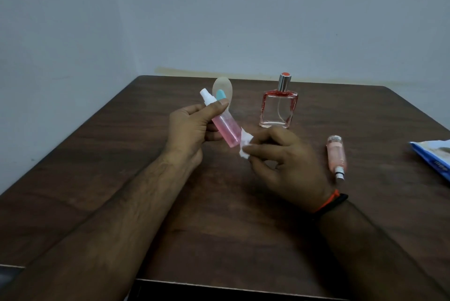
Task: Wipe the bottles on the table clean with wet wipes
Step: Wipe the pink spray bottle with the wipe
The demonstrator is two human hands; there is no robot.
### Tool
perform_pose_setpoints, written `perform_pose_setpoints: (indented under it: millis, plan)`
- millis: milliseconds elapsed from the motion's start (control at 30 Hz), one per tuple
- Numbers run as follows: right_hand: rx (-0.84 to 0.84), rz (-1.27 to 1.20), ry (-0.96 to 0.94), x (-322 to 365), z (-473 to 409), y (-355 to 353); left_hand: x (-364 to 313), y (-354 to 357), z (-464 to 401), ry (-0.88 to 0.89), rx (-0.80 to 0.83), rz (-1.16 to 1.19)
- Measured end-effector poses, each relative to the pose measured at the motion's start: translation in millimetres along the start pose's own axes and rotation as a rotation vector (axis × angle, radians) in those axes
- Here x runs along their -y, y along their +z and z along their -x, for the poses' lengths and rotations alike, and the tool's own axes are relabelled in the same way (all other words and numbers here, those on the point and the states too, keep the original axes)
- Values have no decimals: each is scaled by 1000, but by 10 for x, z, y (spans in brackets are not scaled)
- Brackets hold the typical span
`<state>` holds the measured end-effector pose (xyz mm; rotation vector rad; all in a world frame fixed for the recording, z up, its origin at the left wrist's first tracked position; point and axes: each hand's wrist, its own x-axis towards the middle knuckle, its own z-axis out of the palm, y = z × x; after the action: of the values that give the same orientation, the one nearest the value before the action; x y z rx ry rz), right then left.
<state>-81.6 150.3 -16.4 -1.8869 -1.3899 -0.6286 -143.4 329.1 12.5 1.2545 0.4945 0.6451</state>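
Observation:
My left hand [192, 127] grips a slim pink spray bottle [227, 128] with a white nozzle, tilted above the table with its base pointing down to the right. My right hand [282, 161] pinches a small crumpled white wet wipe [244, 146] against the bottle's base. A square glass perfume bottle [278, 108] with red edges and a silver cap stands upright behind my hands. Another small pink spray bottle [337, 157] lies on its side to the right.
A beige oval bottle with a teal cap [222, 92] stands behind the held bottle, partly hidden. A blue wet-wipe pack [433, 157] lies at the right edge of the dark wooden table [121, 178]. A grey wall rises behind the table.

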Motion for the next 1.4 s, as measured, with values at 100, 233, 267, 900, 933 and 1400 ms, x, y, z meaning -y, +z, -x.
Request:
perform_pose_setpoints:
  millis: [100, 233, 267, 900, 933, 1400]
  plan:
    - [-182, -74, 98, -16, -8, -31, -24, 9, 29, 20, 35, -9]
    - [-163, -97, 105, 23, -45, 33, 25, 44, 73, 41, 197, -61]
    - [-148, -101, 101, 34, -48, 49, 32, 50, 78, 44, 221, -61]
    - [-207, -206, 186, -26, -63, -3, 39, 49, 64, 14, 419, 34]
    - [-195, -224, 196, -24, -56, -10, 36, 40, 58, 11, 404, 46]
    - [-201, -366, 290, -11, -61, -13, -22, 79, 118, -96, 451, 319]
